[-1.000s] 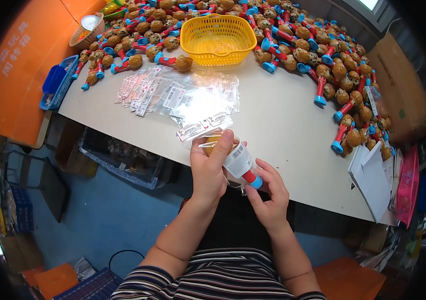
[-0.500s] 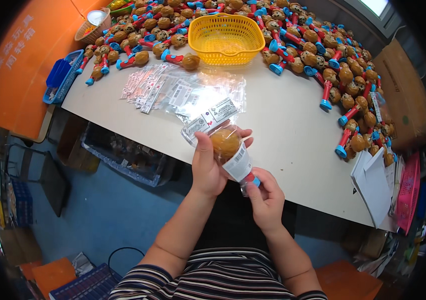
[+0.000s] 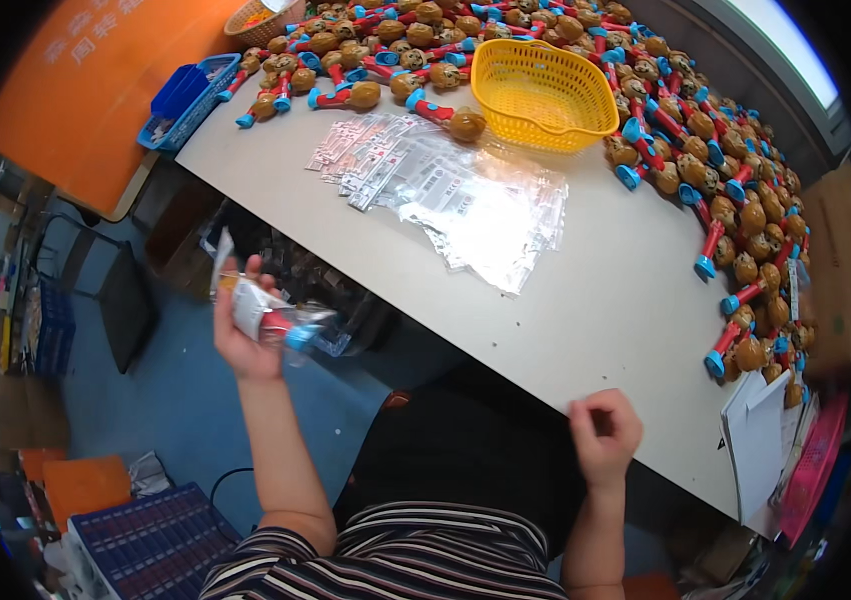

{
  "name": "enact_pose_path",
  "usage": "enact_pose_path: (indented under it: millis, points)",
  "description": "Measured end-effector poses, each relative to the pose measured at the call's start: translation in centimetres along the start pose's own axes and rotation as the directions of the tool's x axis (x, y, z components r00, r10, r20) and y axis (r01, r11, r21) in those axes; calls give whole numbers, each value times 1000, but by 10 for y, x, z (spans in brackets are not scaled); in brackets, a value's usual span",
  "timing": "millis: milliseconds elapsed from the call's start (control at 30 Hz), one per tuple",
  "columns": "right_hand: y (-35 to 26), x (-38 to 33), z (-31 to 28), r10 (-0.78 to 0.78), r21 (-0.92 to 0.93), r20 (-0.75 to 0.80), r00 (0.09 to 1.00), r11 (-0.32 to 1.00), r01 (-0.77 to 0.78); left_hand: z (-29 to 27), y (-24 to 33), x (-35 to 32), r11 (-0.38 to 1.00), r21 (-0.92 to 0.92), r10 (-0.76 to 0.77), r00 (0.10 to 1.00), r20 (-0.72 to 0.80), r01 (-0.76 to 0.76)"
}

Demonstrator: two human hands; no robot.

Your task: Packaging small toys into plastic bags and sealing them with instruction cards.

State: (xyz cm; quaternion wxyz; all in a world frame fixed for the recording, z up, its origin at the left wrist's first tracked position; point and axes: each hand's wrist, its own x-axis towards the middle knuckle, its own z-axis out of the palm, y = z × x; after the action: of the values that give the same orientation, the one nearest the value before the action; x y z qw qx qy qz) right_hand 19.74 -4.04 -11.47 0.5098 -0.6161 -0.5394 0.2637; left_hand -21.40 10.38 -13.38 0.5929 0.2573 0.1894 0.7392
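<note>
The left hand (image 3: 246, 335) had swung away from the desk (image 3: 586, 310) to the frame's left, fingers clamped on the bagged brown-headed toy with red-and-blue handle in its clear plastic bag (image 3: 271, 320). The right hand (image 3: 601, 435) had let go and hung loosely curled, empty, at the desk edge: bagging looked finished.

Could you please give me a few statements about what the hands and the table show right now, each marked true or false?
1. The left hand holds a bagged toy out over the floor. True.
2. The right hand holds a toy. False: it is loosely curled and holds nothing.
3. The yellow basket stands on the table. True.
4. The clear bags lie inside the basket. False: they lie spread on the table beside it.
5. Loose toys line the table's far and right edges. True.
</note>
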Motion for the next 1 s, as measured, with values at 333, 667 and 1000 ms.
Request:
enact_pose_path:
  millis: [333, 667, 1000]
  points:
    - [-4, 11, 16, 78, -90, -158, 984, 992, -93, -48, -52, 39, 443, 896, 504, 833, -229, -21]
    - [-6, 16, 29, -89, -234, -215, 973, 972, 37, 153, -164, 21, -182, 797, -257, 810, 528, -577]
    - [-28, 62, 9, 480, 534, 102, 871, 713, -455, 148, -170, -3, 250, 879, -372, 798, 474, -406]
